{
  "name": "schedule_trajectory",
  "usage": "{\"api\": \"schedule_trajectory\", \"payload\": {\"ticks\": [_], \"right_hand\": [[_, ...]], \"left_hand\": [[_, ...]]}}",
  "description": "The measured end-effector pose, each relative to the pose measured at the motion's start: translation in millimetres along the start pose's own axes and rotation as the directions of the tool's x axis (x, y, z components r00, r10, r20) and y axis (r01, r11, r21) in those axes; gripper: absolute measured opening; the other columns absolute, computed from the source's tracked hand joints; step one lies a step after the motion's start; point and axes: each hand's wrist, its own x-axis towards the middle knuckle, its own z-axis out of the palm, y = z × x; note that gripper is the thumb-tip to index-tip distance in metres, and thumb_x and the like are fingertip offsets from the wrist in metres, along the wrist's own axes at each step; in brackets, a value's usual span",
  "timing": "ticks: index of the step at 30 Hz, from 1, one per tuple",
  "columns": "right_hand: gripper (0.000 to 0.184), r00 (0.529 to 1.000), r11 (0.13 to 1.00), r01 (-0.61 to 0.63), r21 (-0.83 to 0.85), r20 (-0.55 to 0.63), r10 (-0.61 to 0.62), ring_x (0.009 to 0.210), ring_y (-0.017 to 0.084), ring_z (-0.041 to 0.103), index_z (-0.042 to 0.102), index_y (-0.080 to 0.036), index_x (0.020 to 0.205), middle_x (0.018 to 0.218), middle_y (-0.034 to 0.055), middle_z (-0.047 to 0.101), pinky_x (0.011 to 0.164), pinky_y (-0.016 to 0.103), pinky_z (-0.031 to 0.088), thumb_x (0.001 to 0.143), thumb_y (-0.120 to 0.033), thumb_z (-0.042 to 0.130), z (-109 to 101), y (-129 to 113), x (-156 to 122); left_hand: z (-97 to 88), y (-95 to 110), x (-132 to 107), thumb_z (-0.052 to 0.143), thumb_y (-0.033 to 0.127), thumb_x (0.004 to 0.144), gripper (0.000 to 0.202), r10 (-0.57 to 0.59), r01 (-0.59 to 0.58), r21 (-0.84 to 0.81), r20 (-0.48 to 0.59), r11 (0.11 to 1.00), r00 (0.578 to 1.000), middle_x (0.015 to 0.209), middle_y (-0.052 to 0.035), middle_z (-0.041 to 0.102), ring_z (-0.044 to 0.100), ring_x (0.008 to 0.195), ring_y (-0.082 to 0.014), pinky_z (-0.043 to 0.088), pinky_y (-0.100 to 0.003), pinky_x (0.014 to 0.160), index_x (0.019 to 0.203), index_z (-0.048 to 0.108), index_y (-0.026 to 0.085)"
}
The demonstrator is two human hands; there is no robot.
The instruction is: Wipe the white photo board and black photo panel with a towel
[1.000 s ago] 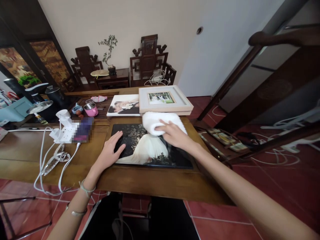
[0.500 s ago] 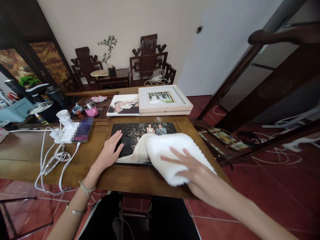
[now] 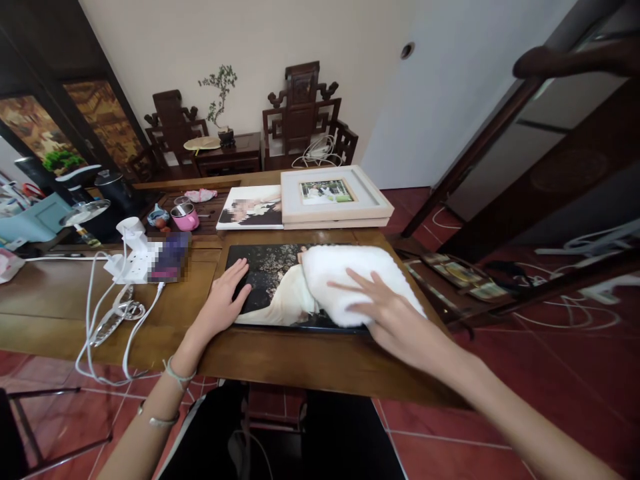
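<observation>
where photo (image 3: 280,287) lies, wooden table (image 3: 300,360), red-tiled floor (image 3: 575,373)

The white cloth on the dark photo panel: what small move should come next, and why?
Probably, slide the white cloth left with the right hand: it covers much of the right side of the dark photo panel, while the middle lies uncovered. The left hand rests at the panel's left edge, where it could help steady it.
</observation>
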Motion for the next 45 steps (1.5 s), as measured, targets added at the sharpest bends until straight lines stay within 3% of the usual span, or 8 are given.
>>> {"api": "schedule_trajectory", "payload": {"ticks": [4,8,18,22,31,35,38,45], "right_hand": [[0.041,0.995,0.994,0.100,0.038,-0.021,-0.099,0.142,0.030,0.018,0.069,-0.022,0.078,0.142,0.0020,0.048,0.108,0.069,0.020,0.068,0.003,0.039,-3,-47,-52],[0.037,0.993,0.991,0.115,0.067,0.024,-0.117,0.141,0.030,0.020,0.068,-0.024,0.068,0.141,-0.0003,0.050,0.110,0.067,0.022,0.069,0.002,0.041,-8,-64,-67],[0.060,0.993,0.998,-0.050,0.028,0.104,0.046,0.137,0.030,0.031,0.068,-0.019,0.107,0.128,0.0070,0.062,0.110,0.061,0.026,0.062,0.004,0.036,-5,34,57],[0.060,0.996,0.999,-0.052,-0.006,0.072,0.053,0.135,0.031,0.035,0.067,-0.017,0.110,0.125,0.0085,0.064,0.109,0.061,0.028,0.064,0.005,0.035,0,47,71],[0.052,0.994,0.993,0.087,0.080,0.066,-0.092,0.141,0.031,0.019,0.072,-0.023,0.084,0.142,0.0016,0.048,0.109,0.069,0.019,0.058,0.005,0.038,-9,-52,-36],[0.048,0.990,0.991,0.105,0.082,0.089,-0.112,0.141,0.032,0.019,0.073,-0.024,0.074,0.142,-0.0010,0.048,0.110,0.068,0.018,0.057,0.006,0.039,-7,-76,-49],[0.059,0.992,0.993,0.071,0.091,0.100,-0.081,0.141,0.031,0.021,0.074,-0.025,0.088,0.142,0.0000,0.049,0.109,0.068,0.019,0.055,0.007,0.038,-3,-66,-24],[0.063,0.982,0.996,-0.079,-0.041,0.171,0.085,0.138,0.039,0.027,0.063,-0.014,0.120,0.141,0.0139,0.049,0.103,0.071,0.026,0.066,0.007,0.037,3,-11,88]], "left_hand": [[0.0,1,0,0.040,0.032,0.094,0.046,0.002,-0.002,0.002,0.002,1.000,1.000,0.149,-0.0120,0.041,0.033,0.140,-0.0220,0.029,-0.047,0.114,0.137,0.046,0.017],[0.1,1,0,0.039,0.031,0.094,0.046,0.022,-0.022,0.015,0.005,1.000,1.000,0.149,-0.0120,0.040,0.032,0.141,-0.0222,0.028,-0.047,0.114,0.137,0.045,0.017],[-3.3,1,0,0.040,0.034,0.095,0.047,0.015,-0.016,0.016,0.032,1.000,0.999,0.150,-0.0116,0.039,0.031,0.141,-0.0215,0.025,-0.044,0.116,0.139,0.043,0.016],[-2.3,0,0,0.040,0.034,0.095,0.047,0.008,-0.008,-0.002,0.014,1.000,1.000,0.149,-0.0123,0.039,0.032,0.141,-0.0212,0.026,-0.044,0.115,0.138,0.043,0.015],[-1.2,2,2,0.041,0.034,0.094,0.046,0.014,-0.014,-0.012,-0.007,1.000,1.000,0.147,-0.0122,0.043,0.034,0.140,-0.0229,0.028,-0.046,0.115,0.136,0.047,0.016],[-0.3,0,2,0.041,0.034,0.094,0.046,0.032,-0.032,-0.004,-0.008,0.999,0.999,0.147,-0.0111,0.043,0.034,0.140,-0.0235,0.029,-0.048,0.114,0.136,0.047,0.018],[-0.5,-1,2,0.041,0.034,0.094,0.046,0.033,-0.033,0.006,0.000,0.999,0.999,0.148,-0.0105,0.042,0.033,0.140,-0.0234,0.028,-0.048,0.114,0.137,0.046,0.019],[-1.4,0,1,0.041,0.034,0.094,0.046,0.033,-0.033,0.004,0.004,0.999,0.999,0.149,-0.0105,0.041,0.033,0.140,-0.0224,0.027,-0.047,0.115,0.137,0.046,0.019]]}}
